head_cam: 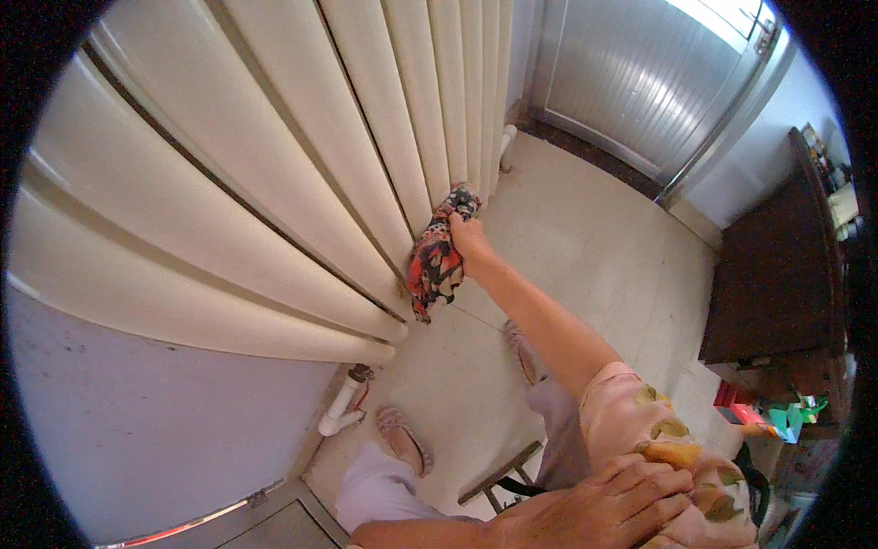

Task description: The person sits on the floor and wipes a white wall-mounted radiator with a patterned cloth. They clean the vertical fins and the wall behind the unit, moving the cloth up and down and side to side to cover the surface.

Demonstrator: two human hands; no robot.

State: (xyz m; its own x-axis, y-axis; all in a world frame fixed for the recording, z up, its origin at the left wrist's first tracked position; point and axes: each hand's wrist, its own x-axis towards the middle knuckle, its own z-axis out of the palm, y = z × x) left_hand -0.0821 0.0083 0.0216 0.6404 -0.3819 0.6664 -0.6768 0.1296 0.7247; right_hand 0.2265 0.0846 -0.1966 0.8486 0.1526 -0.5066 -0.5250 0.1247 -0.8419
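Observation:
My right hand (pixel 470 237) grips a crumpled cloth (pixel 435 264) patterned in red, black and beige. It presses the cloth against the lower ends of the cream radiator columns (pixel 357 171), towards the far end. The cloth's loose lower part hangs just above the floor. My left hand (pixel 610 491) lies across the floral sleeve (pixel 627 398) of my right arm, fingers bent over it. No object shows in the left hand, and its fingertips are partly hidden.
A white pipe with a valve (pixel 343 405) rises at the radiator's near end. The tiled floor (pixel 597 226) runs to a metal door (pixel 617 82). A dark wooden cabinet (pixel 761 274) stands at right, near colourful boxes (pixel 748 412). A stool (pixel 504 473) sits by my legs.

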